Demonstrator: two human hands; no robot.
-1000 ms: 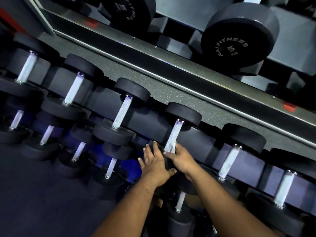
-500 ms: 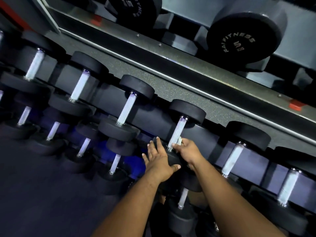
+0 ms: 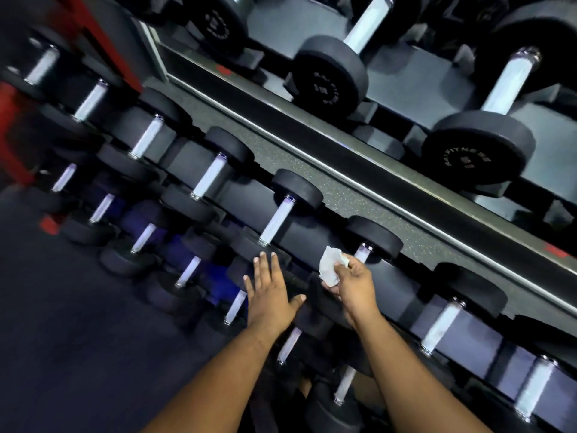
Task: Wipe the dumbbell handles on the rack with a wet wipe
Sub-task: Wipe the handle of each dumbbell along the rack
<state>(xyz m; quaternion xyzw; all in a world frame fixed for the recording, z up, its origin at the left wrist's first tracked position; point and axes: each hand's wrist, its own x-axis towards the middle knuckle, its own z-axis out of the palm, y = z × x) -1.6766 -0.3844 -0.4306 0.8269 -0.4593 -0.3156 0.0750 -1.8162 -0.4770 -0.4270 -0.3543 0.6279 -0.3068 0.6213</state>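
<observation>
A tiered rack (image 3: 343,195) holds rows of black dumbbells with pale metal handles. My right hand (image 3: 352,282) pinches a crumpled white wet wipe (image 3: 331,267) just left of the handle (image 3: 362,253) of a middle-row dumbbell; most of that handle is hidden behind the hand. My left hand (image 3: 268,292) lies flat with straight fingers on the black head (image 3: 249,248) of the neighbouring dumbbell, whose handle (image 3: 276,221) rises above it.
More dumbbells fill the lower rows at the left (image 3: 190,270) and the middle row at the right (image 3: 443,323). Larger dumbbells (image 3: 327,78) sit on the upper shelf. A red frame post (image 3: 12,126) stands at far left. Dark floor (image 3: 62,354) lies lower left.
My right hand has come off the handle with the wipe, which now shows crumpled in its fingers. The view has swung right and closer. My left hand stays flat on the dumbbell head.
</observation>
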